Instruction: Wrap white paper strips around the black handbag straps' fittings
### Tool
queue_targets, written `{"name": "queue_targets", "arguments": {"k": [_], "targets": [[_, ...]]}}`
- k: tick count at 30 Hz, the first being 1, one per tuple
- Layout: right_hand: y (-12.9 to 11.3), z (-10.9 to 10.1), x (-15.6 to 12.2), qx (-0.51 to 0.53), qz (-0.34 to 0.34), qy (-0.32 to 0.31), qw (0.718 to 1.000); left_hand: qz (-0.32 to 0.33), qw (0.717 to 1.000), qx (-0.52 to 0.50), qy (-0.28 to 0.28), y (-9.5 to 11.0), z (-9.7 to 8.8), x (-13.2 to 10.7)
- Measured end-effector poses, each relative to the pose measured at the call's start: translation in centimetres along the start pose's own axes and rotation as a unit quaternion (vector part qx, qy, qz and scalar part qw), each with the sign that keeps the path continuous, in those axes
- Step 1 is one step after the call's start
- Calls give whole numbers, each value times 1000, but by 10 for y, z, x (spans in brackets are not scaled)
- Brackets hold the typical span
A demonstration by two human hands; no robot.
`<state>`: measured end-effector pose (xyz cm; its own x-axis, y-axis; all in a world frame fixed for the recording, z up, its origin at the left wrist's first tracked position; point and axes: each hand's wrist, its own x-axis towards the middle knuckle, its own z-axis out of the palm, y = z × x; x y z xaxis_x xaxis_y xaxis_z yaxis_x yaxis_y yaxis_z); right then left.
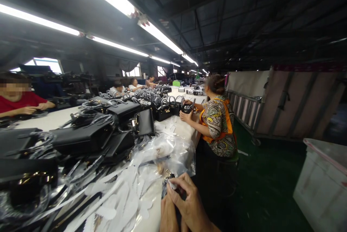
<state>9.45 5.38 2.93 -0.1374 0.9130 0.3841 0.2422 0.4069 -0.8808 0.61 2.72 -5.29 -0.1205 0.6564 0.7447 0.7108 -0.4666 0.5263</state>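
Observation:
At the lower middle, both hands come together at the table's front edge. My left hand (168, 213) is closed around a dark item with a plastic-wrapped strap (164, 186) and gold-coloured metal at its top; most of it is hidden by my hands, so its kind cannot be told. Just above it, my right hand (191, 201) pinches a small white piece (172, 185) between thumb and forefinger. Clear plastic bags (176, 152) lie just beyond my hands. To their left spreads a heap of white paper strips (127, 188).
Black handbags (78, 138) with wrapped handles are piled along the left of the long table (187, 130). A co-worker in a patterned top (217, 120) handles a black bag ahead; another in red (24, 103) sits across. A white bin (322, 177) and wheeled cart (298, 105) stand right.

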Motion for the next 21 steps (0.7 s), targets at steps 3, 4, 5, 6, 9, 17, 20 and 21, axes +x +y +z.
{"name": "queue_targets", "arguments": {"k": [3,4,5,6,9,17,20,21], "targets": [[8,3,3,-13,-8,13,1000,-46,997,-39,-38,7,-3,-2],[11,5,4,-16,-16,23,999,-54,996,-48,-47,10,-4,-2],[14,6,6,-19,-26,32,999,-58,996,-53,-53,12,-5,-1],[16,7,7,-20,-37,37,998,-58,995,-57,-56,13,-5,1],[19,3,13,-2,-53,39,998,-53,994,-69,-63,13,-12,14],[-8,-13,36,35,-179,-126,975,18,999,-6,-36,-7,-74,84],[-8,1,44,69,-201,-164,963,12,996,-15,-87,-15,-80,92],[-4,8,46,81,-196,-168,963,-6,994,-24,-110,-19,-79,91]]}}
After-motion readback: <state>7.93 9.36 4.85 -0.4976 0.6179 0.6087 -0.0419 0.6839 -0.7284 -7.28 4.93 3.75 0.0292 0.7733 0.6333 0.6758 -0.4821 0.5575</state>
